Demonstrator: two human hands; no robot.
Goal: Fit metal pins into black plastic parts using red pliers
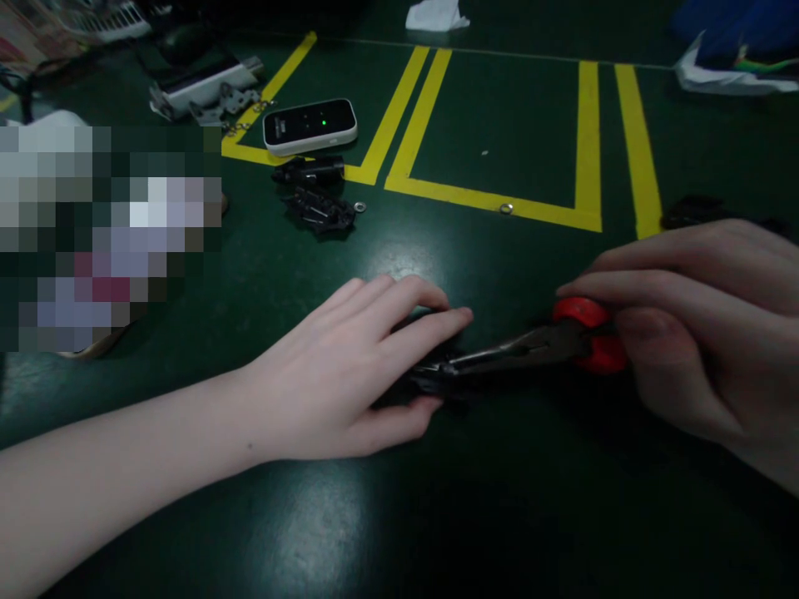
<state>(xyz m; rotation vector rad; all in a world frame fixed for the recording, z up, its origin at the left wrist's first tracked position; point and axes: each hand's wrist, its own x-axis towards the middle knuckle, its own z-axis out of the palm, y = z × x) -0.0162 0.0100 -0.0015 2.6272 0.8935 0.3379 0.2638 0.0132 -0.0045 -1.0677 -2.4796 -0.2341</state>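
Note:
My left hand (349,366) is closed around a small black part (430,378) on the dark green tabletop, its fingers over the top and the thumb along the near side. Most of that part lies hidden under the fingers. From the right, my right hand (705,333) grips red-handled needle-nose pliers (530,345) by the handles. The long metal jaws reach leftward to the black part, between the left thumb and forefinger. Whether the jaw tips pinch anything is too dark to make out.
Beyond the left hand lie black plastic parts (318,208) and a small metal ring (359,207). Behind them is a white-edged black device (310,126) with a green light. Another ring (506,209) rests on yellow tape (487,200). White material (437,15) lies at the back.

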